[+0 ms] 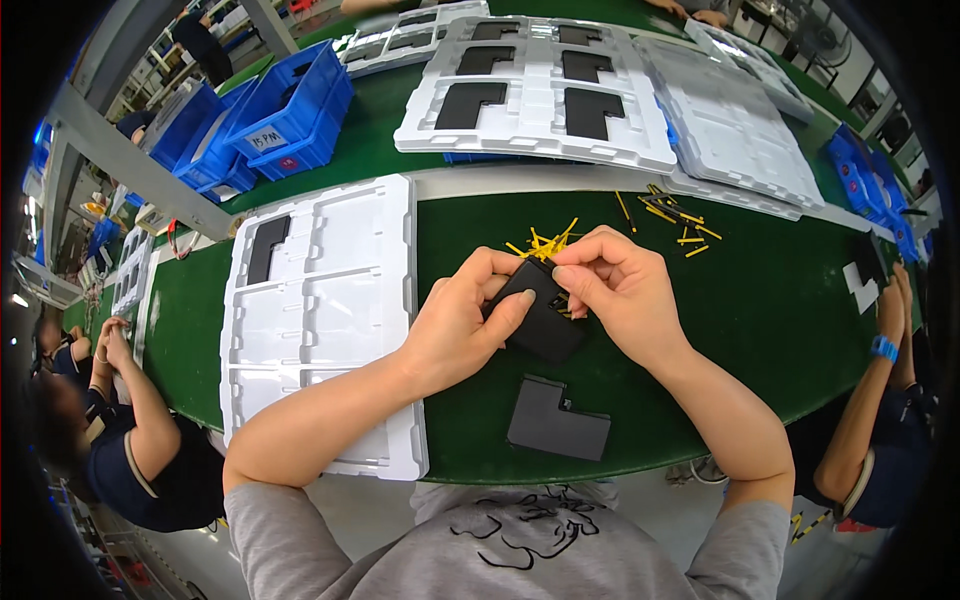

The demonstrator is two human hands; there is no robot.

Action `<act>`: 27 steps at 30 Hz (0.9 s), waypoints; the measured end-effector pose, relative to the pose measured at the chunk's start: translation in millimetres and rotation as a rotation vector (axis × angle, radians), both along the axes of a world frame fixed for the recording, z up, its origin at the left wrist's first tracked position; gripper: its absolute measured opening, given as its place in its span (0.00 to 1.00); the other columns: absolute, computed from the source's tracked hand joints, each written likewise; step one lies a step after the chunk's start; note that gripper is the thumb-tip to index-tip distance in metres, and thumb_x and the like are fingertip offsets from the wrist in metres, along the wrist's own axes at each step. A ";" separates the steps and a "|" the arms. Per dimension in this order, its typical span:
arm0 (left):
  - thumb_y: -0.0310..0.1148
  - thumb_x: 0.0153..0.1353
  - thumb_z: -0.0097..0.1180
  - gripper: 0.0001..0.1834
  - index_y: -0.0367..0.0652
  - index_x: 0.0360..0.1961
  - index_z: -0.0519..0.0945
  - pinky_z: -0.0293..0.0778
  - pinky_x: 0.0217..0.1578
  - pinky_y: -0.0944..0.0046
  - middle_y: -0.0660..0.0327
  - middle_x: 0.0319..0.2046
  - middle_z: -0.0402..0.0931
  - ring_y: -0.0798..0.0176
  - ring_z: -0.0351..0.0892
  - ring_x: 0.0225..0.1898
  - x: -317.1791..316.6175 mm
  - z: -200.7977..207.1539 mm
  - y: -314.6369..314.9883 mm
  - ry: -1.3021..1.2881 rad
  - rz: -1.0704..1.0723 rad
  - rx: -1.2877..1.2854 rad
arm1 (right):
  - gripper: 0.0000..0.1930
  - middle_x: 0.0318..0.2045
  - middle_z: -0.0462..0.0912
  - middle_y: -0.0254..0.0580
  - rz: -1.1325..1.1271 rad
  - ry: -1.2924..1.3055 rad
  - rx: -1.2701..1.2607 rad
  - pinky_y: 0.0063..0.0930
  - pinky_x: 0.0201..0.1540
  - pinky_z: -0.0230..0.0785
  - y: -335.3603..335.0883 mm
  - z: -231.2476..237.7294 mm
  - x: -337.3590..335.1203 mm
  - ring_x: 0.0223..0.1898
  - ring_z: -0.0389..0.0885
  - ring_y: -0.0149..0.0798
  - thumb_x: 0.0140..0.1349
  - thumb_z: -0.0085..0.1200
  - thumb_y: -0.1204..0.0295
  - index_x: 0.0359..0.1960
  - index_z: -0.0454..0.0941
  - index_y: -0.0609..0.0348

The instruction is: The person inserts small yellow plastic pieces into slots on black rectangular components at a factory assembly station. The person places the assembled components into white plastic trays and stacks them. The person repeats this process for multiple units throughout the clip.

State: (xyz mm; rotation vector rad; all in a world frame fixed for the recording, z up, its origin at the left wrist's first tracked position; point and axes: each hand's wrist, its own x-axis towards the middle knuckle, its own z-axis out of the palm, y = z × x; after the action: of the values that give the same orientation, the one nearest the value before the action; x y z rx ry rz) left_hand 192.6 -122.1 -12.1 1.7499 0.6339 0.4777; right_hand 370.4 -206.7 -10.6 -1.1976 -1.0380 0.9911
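Note:
My left hand [465,320] grips a flat black L-shaped battery [548,328], its thumb lying across the top face. At the battery's upper edge my right hand [625,290] is closed in a pinch; whatever sits between its fingertips is too small to make out. Thin yellow strips [540,243] lie bunched just beyond the fingers. A second black L-shaped battery [556,420] rests on the green table mat near me, below both hands. To the left, a white compartment tray [335,325] holds one black battery [267,250] in its far left pocket, and my left forearm passes over its near part.
Loose yellow and black strips [682,214] are scattered beyond my right hand. A white tray [535,90] with several black batteries stands at the back, beside stacked white trays [735,120]. Blue bins [300,115] occupy the back left. People's arms [870,380] show on both sides.

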 end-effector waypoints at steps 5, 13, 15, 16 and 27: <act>0.26 0.63 0.54 0.12 0.36 0.44 0.67 0.73 0.29 0.69 0.57 0.27 0.81 0.67 0.79 0.25 -0.1 -1.6 -0.7 -0.042 -0.015 0.083 | 0.04 0.32 0.73 0.34 -0.030 -0.053 0.011 0.16 0.28 0.70 0.1 5.0 -4.4 0.25 0.75 0.23 0.60 0.57 0.79 0.35 0.80 0.67; 0.25 0.61 0.55 0.12 0.36 0.44 0.68 0.74 0.31 0.69 0.55 0.29 0.82 0.63 0.84 0.30 -1.4 -0.2 -1.7 -0.054 -0.023 0.109 | 0.04 0.31 0.74 0.34 -0.053 -0.103 0.043 0.16 0.26 0.68 -0.6 5.2 -7.2 0.23 0.75 0.22 0.59 0.59 0.79 0.34 0.81 0.66; 0.25 0.61 0.56 0.12 0.36 0.44 0.68 0.74 0.31 0.68 0.55 0.29 0.82 0.63 0.84 0.30 -1.7 -1.9 -0.8 -0.061 -0.028 0.105 | 0.04 0.31 0.74 0.33 -0.055 -0.118 0.042 0.16 0.26 0.68 -0.3 5.1 -7.7 0.23 0.75 0.22 0.59 0.59 0.79 0.34 0.81 0.66; 0.25 0.61 0.56 0.12 0.36 0.44 0.68 0.74 0.31 0.68 0.54 0.29 0.82 0.63 0.84 0.30 -1.6 -2.7 -0.4 -0.067 -0.033 0.108 | 0.04 0.30 0.74 0.33 -0.057 -0.125 0.041 0.16 0.26 0.68 -0.6 5.0 -7.6 0.23 0.74 0.22 0.59 0.59 0.79 0.34 0.81 0.66; 0.26 0.62 0.55 0.11 0.36 0.43 0.68 0.73 0.30 0.69 0.54 0.30 0.82 0.66 0.83 0.30 -2.9 -0.7 2.0 -0.059 -0.082 -0.020 | 0.06 0.27 0.77 0.34 0.059 0.043 -0.123 0.17 0.25 0.69 0.1 4.3 3.0 0.23 0.75 0.22 0.59 0.60 0.75 0.34 0.79 0.66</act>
State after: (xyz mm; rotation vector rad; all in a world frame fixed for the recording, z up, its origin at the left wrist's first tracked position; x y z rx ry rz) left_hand 189.7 -120.2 -12.9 1.7291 0.5214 0.4627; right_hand 373.4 -206.6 -6.3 -1.2457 -0.9951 1.1360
